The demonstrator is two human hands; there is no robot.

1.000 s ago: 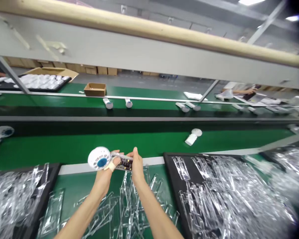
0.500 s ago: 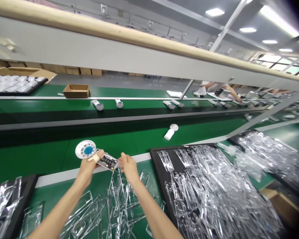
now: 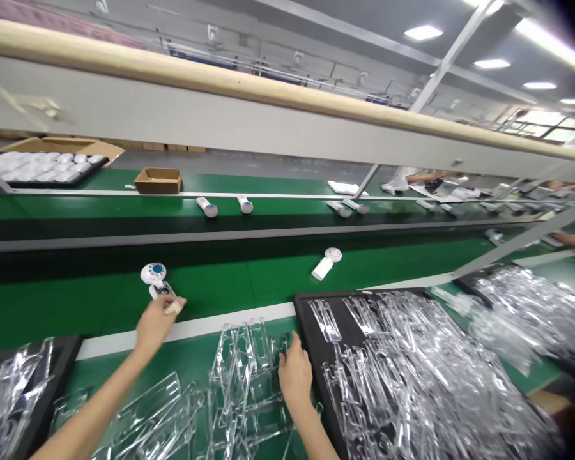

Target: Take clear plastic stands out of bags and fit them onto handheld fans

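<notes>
A white round-headed handheld device (image 3: 153, 275) with a blue centre lies on the green conveyor belt (image 3: 110, 300), its dark handle section pointing toward me. My left hand (image 3: 156, 322), with tape on one finger, is at the handle's end, fingers against it and not closed round it. My right hand (image 3: 294, 374) is lower down, beside a heap of clear plastic blister shells (image 3: 242, 377), with its fingers at the shells. It is next to the black tray rim (image 3: 311, 358). Nothing shows in its grip.
Black-rimmed trays of clear shells (image 3: 412, 377) fill the lower right. A similar white device (image 3: 326, 263) lies on the near belt. The far belt carries several devices and a cardboard box (image 3: 158, 181). A co-worker's hand (image 3: 572, 241) shows at the right edge.
The device has gone from both hands onto the belt, further left. My right hand has let go and moved down and right to the clear shells.
</notes>
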